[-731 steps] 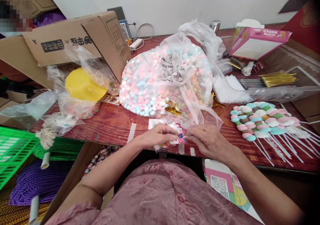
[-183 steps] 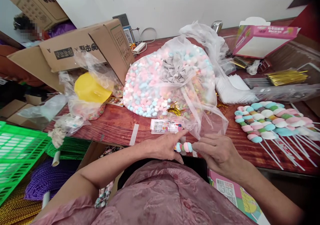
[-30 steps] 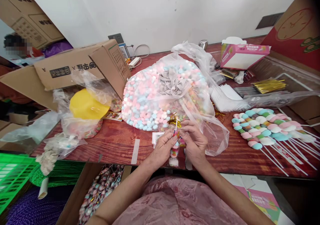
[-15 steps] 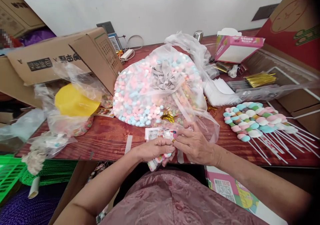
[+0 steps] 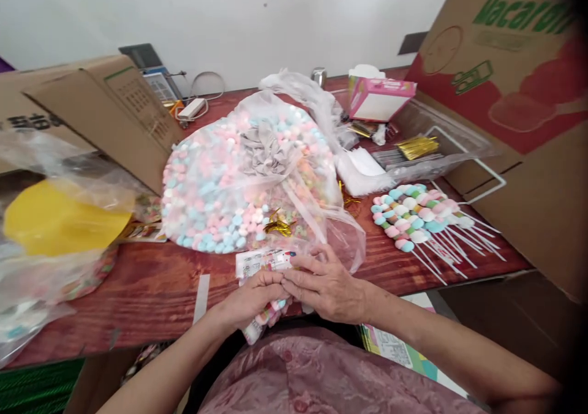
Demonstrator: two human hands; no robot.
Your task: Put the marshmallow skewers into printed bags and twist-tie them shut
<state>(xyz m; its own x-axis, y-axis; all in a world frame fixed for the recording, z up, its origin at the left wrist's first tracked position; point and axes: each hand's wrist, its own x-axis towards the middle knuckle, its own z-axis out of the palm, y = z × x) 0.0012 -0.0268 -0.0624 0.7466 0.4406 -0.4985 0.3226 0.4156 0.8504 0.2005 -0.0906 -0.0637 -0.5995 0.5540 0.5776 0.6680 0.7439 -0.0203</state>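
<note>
My left hand (image 5: 250, 297) grips a wrapped marshmallow skewer (image 5: 265, 317), pastel pieces in a clear printed sleeve that hangs below the table's front edge. My right hand (image 5: 324, 285) meets it from the right, its fingertips pinched at the sleeve's top end, which is hidden between the fingers. Just beyond the hands lies a stack of printed sleeves (image 5: 260, 259). A big clear bag of pink, blue and white marshmallows (image 5: 229, 175) fills the middle of the red wooden table (image 5: 151, 288).
A row of finished marshmallow skewers (image 5: 416, 218) lies to the right, sticks pointing right. Gold twist ties (image 5: 416, 146) and a pink box (image 5: 379, 95) sit behind. Cardboard boxes stand at left (image 5: 105, 114) and right (image 5: 514, 126). A bagged yellow lid (image 5: 59, 218) sits at left.
The view has swung right and the hands have sunk to the table edge. The skewer, held upright a second ago, now hangs downward in my left hand.
</note>
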